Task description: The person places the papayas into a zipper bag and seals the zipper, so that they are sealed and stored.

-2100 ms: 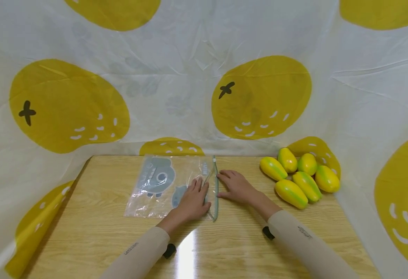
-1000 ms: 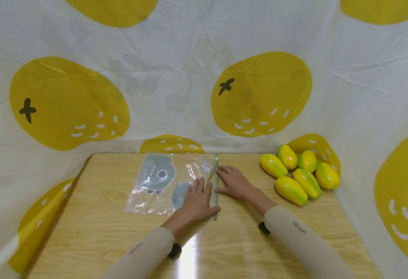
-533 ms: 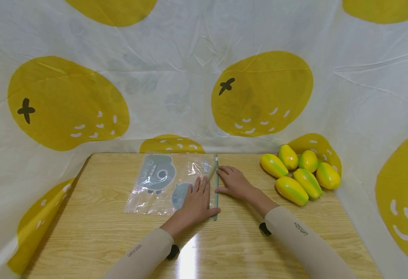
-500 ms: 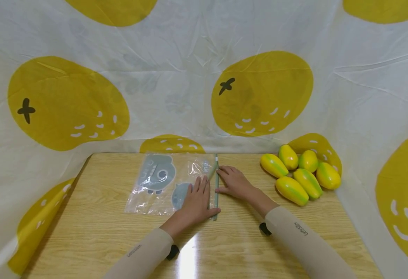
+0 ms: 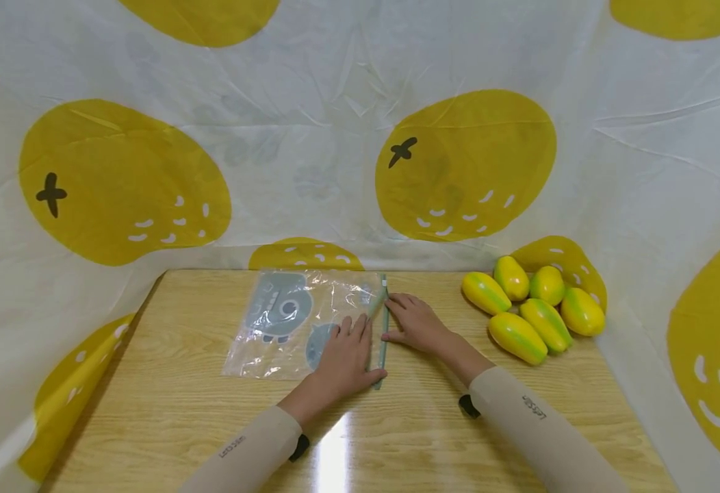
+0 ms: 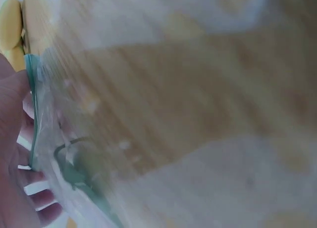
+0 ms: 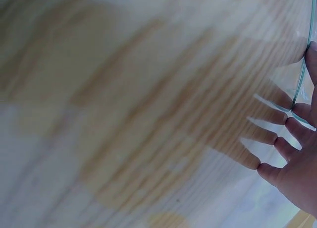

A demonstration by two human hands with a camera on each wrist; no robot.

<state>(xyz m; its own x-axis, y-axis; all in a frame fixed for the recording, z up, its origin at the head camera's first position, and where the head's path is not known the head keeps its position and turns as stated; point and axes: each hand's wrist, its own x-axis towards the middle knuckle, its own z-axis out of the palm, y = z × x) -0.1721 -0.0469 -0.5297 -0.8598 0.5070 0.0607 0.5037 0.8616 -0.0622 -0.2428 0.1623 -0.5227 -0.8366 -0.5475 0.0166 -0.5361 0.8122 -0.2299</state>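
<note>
Head view: left hand (image 5: pixel 344 359) is lying spread on the clear monster-print plastic bag (image 5: pixel 298 329), likely pinning it to the wood-grain surface (image 5: pixel 169 418); right hand (image 5: pixel 420 324), fingers parted, is touching its grey-green zip strip (image 5: pixel 383 355) (neither gripping).

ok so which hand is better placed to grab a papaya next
Probably the right hand: it is at the edge of the zip bag facing the papayas. The left hand rests on the bag, farther from the papayas, and could hold the bag flat.
</note>
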